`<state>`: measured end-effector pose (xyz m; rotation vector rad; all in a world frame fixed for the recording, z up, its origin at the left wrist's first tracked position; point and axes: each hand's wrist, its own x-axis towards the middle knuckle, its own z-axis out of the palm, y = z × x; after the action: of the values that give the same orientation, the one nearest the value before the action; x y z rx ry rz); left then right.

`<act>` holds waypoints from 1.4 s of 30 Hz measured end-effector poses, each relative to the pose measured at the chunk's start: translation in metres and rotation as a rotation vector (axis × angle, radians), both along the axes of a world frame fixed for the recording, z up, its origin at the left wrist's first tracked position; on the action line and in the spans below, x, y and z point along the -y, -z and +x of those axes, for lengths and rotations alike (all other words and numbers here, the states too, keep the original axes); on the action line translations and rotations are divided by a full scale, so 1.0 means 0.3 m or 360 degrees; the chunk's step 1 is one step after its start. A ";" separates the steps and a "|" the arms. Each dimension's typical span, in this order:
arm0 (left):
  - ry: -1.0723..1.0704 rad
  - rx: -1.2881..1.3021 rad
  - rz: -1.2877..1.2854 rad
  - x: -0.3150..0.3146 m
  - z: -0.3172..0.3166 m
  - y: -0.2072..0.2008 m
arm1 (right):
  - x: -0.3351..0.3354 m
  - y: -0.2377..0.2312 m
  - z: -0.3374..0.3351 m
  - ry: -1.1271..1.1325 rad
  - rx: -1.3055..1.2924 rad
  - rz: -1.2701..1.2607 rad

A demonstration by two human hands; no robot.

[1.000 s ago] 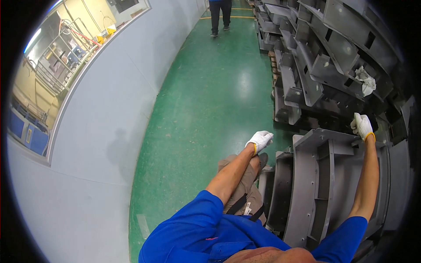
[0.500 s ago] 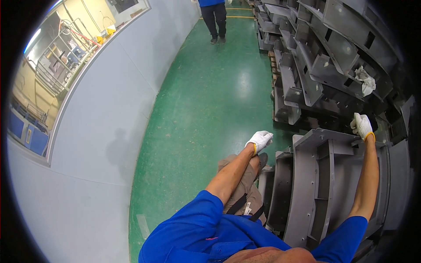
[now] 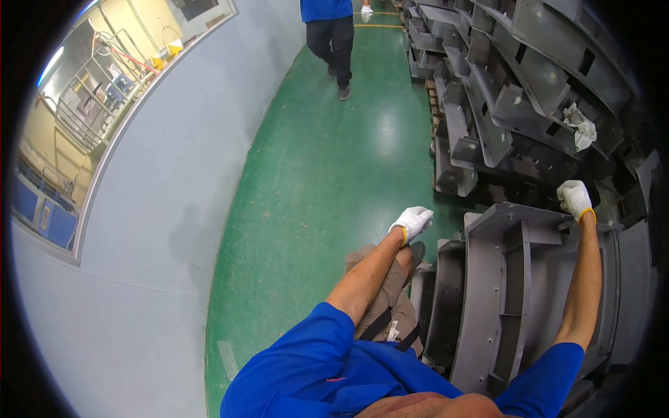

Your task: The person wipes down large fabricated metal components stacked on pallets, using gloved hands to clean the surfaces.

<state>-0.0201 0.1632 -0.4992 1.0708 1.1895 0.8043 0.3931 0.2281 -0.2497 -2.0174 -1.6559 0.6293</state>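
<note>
My left hand (image 3: 415, 222), in a white knit glove with a yellow cuff, is held out past my bent knee, its fingers curled and nothing visible in them. My left forearm lies along my thigh. At the far end of a grey metal frame (image 3: 481, 292) is my right hand (image 3: 575, 199), gloved the same way. Its fingers are curled into a fist; whatever may be inside is hidden. My right arm stretches over this curved, ribbed frame, which stands at my right side. From this view I cannot tell whether the fist touches the frame's edge.
Stacks of grey metal parts (image 3: 481, 125) line the right side, with a crumpled white cloth (image 3: 580, 128) on one. A person (image 3: 331, 42) in blue top and dark trousers is on the green floor (image 3: 306, 181) ahead. A pale wall (image 3: 160, 188) with a window runs along the left.
The person ahead has come nearer along the aisle, and a white-gloved hand shows beside them. My two hands have barely moved.
</note>
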 end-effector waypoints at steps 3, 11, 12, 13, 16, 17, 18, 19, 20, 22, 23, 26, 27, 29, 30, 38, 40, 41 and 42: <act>0.0003 0.0004 -0.0016 -0.001 0.003 0.000 | -0.016 0.030 0.036 -0.0067 -0.0139 0.0036; 0.0019 -0.0012 0.0010 0.007 0.011 -0.021 | -0.005 0.022 0.051 -0.0135 -0.0030 0.0026; 0.0023 -0.0016 0.0014 0.008 0.007 -0.020 | 0.006 0.004 0.027 -0.0131 -0.0033 0.0030; 0.0005 -0.0005 0.0005 0.009 -0.005 -0.013 | 0.022 -0.030 -0.026 -0.0098 -0.0043 0.0015; 0.0008 0.0009 -0.0017 0.007 -0.004 -0.014 | 0.050 -0.058 -0.063 -0.0050 0.0007 0.0028; 0.0010 0.0010 -0.0035 0.006 0.002 -0.017 | 0.051 -0.061 -0.054 -0.0024 -0.0050 0.0004; 0.0018 0.0009 -0.0035 0.006 0.003 -0.016 | 0.051 -0.065 -0.054 -0.0005 -0.0110 -0.0020; 0.0012 0.0009 -0.0032 0.005 0.004 -0.014 | 0.051 -0.067 -0.054 0.0007 -0.0106 -0.0048; 0.0005 0.0009 -0.0030 0.003 0.005 -0.013 | 0.053 -0.064 -0.056 0.0014 -0.0107 -0.0050; 0.0004 0.0020 -0.0040 0.000 0.003 -0.009 | 0.052 -0.054 -0.063 0.0007 -0.0159 0.0076; -0.0003 0.0032 -0.0048 -0.002 0.001 -0.007 | 0.051 -0.057 -0.062 0.0011 -0.0159 0.0074; 0.0028 0.0004 -0.0040 0.002 0.007 -0.023 | 0.051 -0.057 -0.050 0.0014 -0.0013 0.0020; 0.0030 0.0002 -0.0040 0.003 0.006 -0.022 | 0.048 -0.055 -0.051 0.0020 0.0009 0.0042; 0.0006 0.0020 -0.0054 0.004 0.006 -0.021 | 0.046 -0.054 -0.049 0.0028 0.0030 0.0065; 0.0006 0.0019 -0.0054 0.004 0.004 -0.019 | 0.046 -0.054 -0.052 0.0037 0.0037 0.0062; 0.0011 0.0027 -0.0048 0.003 0.008 -0.011 | 0.033 -0.035 -0.020 0.0023 0.0015 0.0073; 0.0016 0.0022 -0.0045 0.001 0.003 -0.008 | 0.031 -0.033 -0.025 -0.0007 0.0053 0.0071; 0.0023 0.0018 -0.0041 0.000 0.001 -0.006 | 0.030 -0.033 -0.028 -0.0008 0.0051 0.0069; 0.0025 0.0018 -0.0042 0.001 0.003 -0.005 | 0.032 -0.034 -0.029 -0.0005 0.0056 0.0062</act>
<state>-0.0193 0.1630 -0.4975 1.0516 1.1779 0.7795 0.3845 0.2186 -0.2395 -2.0096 -1.6789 0.5612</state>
